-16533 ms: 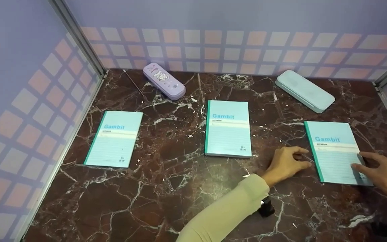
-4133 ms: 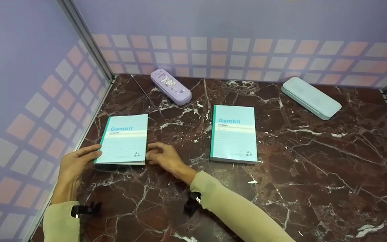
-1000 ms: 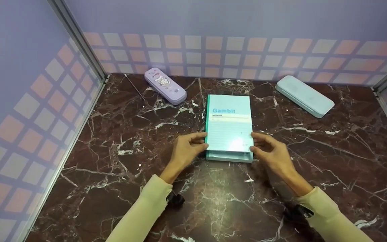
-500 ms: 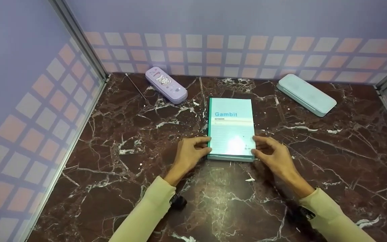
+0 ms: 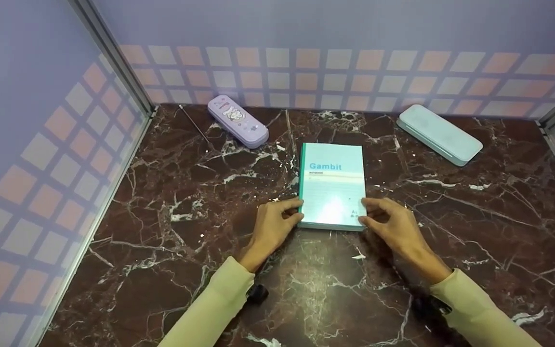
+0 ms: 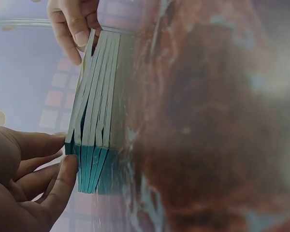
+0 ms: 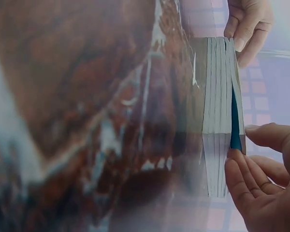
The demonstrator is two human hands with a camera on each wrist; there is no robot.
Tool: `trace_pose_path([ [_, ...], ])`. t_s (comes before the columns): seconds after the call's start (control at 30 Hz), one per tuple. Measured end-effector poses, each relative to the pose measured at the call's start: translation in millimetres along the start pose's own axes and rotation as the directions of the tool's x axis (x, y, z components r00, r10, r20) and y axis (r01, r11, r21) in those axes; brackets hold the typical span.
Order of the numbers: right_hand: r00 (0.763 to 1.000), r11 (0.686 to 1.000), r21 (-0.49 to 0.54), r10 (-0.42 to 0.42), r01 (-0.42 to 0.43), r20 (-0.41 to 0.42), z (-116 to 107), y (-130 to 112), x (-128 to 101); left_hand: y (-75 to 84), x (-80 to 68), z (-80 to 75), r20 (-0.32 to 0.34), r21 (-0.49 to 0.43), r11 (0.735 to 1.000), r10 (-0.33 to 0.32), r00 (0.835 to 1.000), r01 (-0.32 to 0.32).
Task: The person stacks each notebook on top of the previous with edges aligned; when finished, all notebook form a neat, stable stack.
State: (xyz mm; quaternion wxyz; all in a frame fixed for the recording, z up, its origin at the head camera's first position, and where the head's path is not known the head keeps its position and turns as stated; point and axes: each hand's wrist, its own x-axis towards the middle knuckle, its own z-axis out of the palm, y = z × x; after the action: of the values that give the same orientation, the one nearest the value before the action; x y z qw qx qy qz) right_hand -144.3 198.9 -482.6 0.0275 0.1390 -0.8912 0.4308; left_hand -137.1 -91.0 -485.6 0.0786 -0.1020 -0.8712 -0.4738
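Note:
A pale blue Gambit notebook (image 5: 333,185) with a green spine lies on top of a stack of several notebooks (image 6: 97,106) in the middle of the table. At its lower left edge, my left hand (image 5: 277,220) pinches the top notebook between thumb and fingers by the spine. Opposite, my right hand (image 5: 392,225) pinches its right edge near the lower corner. In the right wrist view a narrow gap shows between the top notebook and the stack (image 7: 216,111) at the near corner. The covers beneath are hidden.
A lilac pencil case (image 5: 238,121) and a thin dark stick (image 5: 194,125) lie at the back left. At the back right is a pale blue case (image 5: 440,135). Printed partition walls (image 5: 325,29) border the brown marbled table (image 5: 171,270).
Notebooks that lay separately at the left and right are gone from there. Over the last second, both hands have brought the top notebook nearer and lower, lining it up with the stack.

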Motion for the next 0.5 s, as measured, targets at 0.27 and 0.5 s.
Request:
trace_pose_path([
  [0.27,0.994,0.986,-0.128,-0.111,0.109,-0.005,1.5,0.8,-1.1,-0.7,-1.2,-0.1,0.012,0.021,1.000,0.018,1.000,-0.019],
  [0.5,0.986,0.977,-0.136,-0.168,0.167,0.008,2.6,7.4,-4.0,-2.7,-3.7,-0.8,0.039,0.011,0.999,0.031,0.999,-0.031],
])
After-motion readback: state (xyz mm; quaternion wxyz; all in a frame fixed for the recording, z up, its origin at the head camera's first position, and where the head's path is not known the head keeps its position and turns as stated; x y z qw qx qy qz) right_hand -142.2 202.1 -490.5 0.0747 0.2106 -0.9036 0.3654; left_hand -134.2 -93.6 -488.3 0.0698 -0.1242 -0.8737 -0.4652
